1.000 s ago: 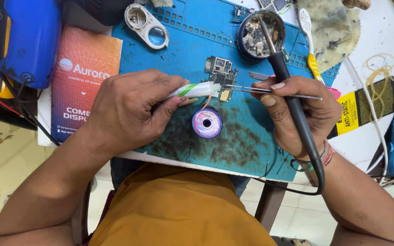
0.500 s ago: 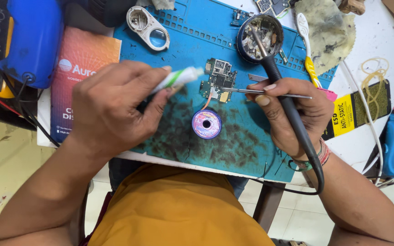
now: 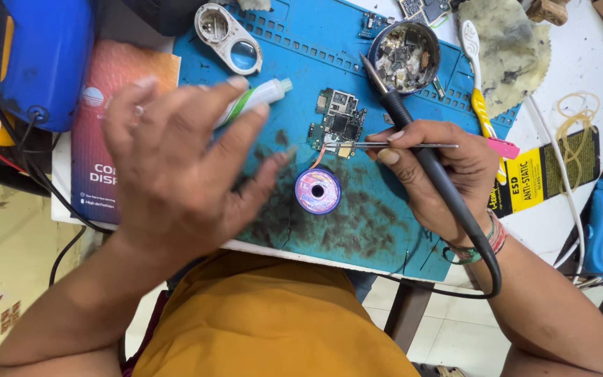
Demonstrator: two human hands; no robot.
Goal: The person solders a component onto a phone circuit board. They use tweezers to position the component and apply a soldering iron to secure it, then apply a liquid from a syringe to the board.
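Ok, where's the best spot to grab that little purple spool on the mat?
Pinch the purple spool across its round outer rim, coming straight down from above: it lies flat on the blue mat, hole upward. Avoid its upper side, where the braid runs to the circuit board.

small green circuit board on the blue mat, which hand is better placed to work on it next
Probably the right hand: it holds metal tweezers with tips at the small green circuit board, plus the black soldering iron. The left hand holds a white tube farther off.

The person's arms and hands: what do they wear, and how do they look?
Both forearms are bare, with no sleeves showing. The left hand has a ring on one finger. The right hand has no ring showing; its wrist carries a bracelet of red and green threads.
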